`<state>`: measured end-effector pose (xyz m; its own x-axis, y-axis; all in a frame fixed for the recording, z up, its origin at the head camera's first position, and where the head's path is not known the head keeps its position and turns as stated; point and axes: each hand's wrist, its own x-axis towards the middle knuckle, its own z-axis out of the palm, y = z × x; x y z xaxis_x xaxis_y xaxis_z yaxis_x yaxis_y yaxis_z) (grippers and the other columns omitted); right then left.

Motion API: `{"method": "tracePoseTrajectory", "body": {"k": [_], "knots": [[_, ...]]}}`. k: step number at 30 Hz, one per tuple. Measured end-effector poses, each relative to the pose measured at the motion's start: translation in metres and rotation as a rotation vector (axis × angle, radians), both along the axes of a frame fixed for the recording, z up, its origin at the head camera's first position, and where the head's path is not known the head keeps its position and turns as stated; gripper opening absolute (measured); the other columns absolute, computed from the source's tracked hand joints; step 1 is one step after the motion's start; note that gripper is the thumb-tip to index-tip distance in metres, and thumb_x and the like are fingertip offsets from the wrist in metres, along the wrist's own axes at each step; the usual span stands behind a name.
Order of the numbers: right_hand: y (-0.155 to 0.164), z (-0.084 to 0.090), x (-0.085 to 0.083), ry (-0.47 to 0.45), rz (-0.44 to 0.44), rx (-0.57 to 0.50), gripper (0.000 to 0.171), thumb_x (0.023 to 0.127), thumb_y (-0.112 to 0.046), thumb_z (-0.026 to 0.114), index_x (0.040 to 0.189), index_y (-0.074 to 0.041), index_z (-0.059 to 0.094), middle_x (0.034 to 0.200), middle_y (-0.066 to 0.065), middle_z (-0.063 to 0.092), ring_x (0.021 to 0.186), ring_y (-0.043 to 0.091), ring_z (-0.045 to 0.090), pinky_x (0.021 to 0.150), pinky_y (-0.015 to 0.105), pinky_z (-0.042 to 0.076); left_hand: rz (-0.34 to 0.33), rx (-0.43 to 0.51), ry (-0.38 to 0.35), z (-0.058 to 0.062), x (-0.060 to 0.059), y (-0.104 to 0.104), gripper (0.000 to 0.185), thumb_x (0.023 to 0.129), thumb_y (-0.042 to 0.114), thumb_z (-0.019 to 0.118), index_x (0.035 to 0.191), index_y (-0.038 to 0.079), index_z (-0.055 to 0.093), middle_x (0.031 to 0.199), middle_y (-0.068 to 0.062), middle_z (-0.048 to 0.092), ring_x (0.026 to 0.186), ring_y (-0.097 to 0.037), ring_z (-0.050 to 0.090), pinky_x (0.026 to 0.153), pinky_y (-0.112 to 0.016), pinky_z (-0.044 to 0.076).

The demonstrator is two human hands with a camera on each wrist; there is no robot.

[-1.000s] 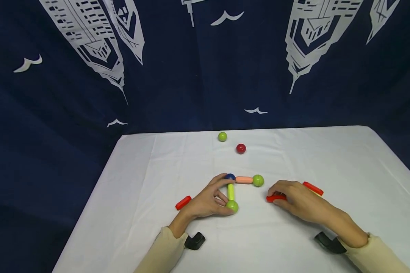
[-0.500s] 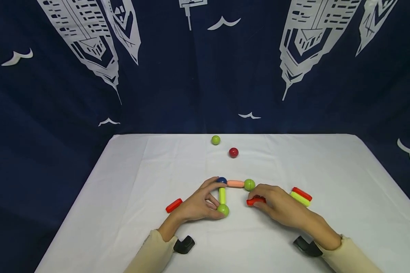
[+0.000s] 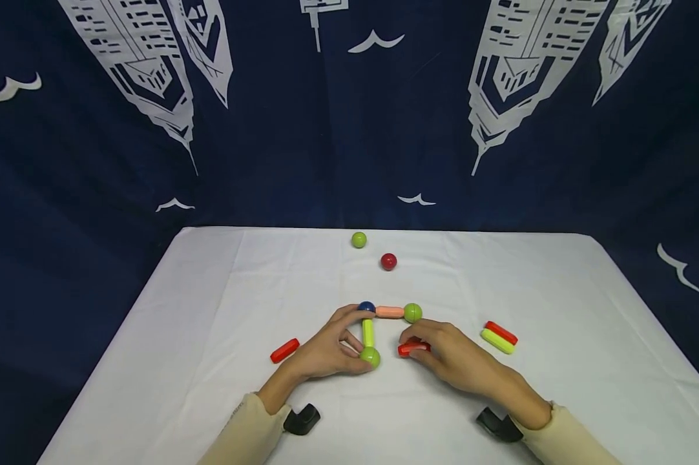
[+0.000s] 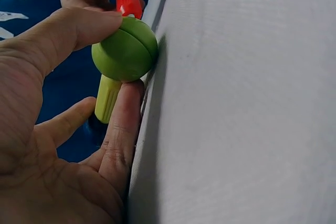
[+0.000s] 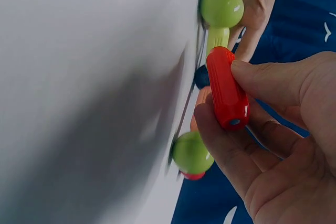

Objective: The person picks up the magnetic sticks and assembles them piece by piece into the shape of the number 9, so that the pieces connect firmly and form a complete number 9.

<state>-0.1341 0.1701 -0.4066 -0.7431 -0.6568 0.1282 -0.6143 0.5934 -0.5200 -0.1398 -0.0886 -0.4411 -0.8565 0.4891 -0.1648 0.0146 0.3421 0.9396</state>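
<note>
On the white table, a blue ball (image 3: 366, 307) joins an orange magnetic rod (image 3: 389, 312) and a yellow-green magnetic rod (image 3: 368, 332) at a corner. One green ball (image 3: 413, 313) ends the orange rod; another green ball (image 4: 125, 50) ends the yellow-green one. My left hand (image 3: 333, 345) pinches this nearer green ball between thumb and a finger, while its forefinger reaches the blue ball. My right hand (image 3: 457, 358) pinches a red magnetic rod (image 5: 228, 87) between thumb and fingers, a short gap right of the nearer green ball. A small metal disc shows in the rod's end.
Towards the back edge lie a loose green ball (image 3: 358, 240) and a red ball (image 3: 388, 261). Another red rod (image 3: 284, 351) lies left of my left hand. To the right, a red rod (image 3: 502, 332) and a yellow-green rod (image 3: 497, 341) lie side by side.
My right hand has carried the red rod leftward, close to the joined pieces. My left hand keeps its hold on the green ball. The head view has shifted slightly.
</note>
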Motion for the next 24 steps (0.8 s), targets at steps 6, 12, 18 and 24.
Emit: {"method": "tracePoseTrajectory", "body": {"k": [6,12,18,24], "knots": [[-0.011,-0.003,0.0,0.001,0.033,-0.044,0.018,0.086,-0.018,0.067,0.104,-0.022,0.062,0.102,-0.015,0.062,0.091,0.001,0.057,0.083,0.024,0.049,-0.003,0.009,0.018,-0.001,-0.001,-0.001,0.078,0.071,0.018,0.083,0.136,0.033,0.043,0.154,0.002,0.014,0.093,-0.013,0.062,0.078,-0.021,0.053],[-0.018,-0.006,0.002,-0.044,0.036,-0.058,0.017,0.088,-0.019,0.065,0.106,-0.021,0.062,0.102,-0.014,0.062,0.09,0.001,0.057,0.083,0.025,0.049,-0.007,0.024,0.011,-0.002,0.0,-0.001,0.079,0.07,0.015,0.083,0.137,0.032,0.043,0.154,0.002,0.014,0.094,-0.014,0.061,0.078,-0.021,0.053],[-0.021,-0.008,0.004,-0.054,0.047,-0.069,0.017,0.089,-0.019,0.064,0.106,-0.021,0.062,0.103,-0.014,0.062,0.092,0.003,0.058,0.083,0.027,0.049,-0.012,0.028,0.015,-0.001,0.001,-0.001,0.078,0.071,0.014,0.082,0.136,0.033,0.043,0.154,0.002,0.014,0.095,-0.015,0.061,0.08,-0.023,0.053],[-0.023,-0.008,0.004,-0.043,0.052,-0.07,0.016,0.089,-0.019,0.064,0.105,-0.022,0.062,0.102,-0.014,0.061,0.092,0.002,0.057,0.083,0.025,0.048,-0.02,0.012,0.021,0.0,0.0,-0.003,0.079,0.071,0.015,0.082,0.137,0.034,0.042,0.153,0.003,0.015,0.096,-0.014,0.06,0.08,-0.023,0.053]]}}
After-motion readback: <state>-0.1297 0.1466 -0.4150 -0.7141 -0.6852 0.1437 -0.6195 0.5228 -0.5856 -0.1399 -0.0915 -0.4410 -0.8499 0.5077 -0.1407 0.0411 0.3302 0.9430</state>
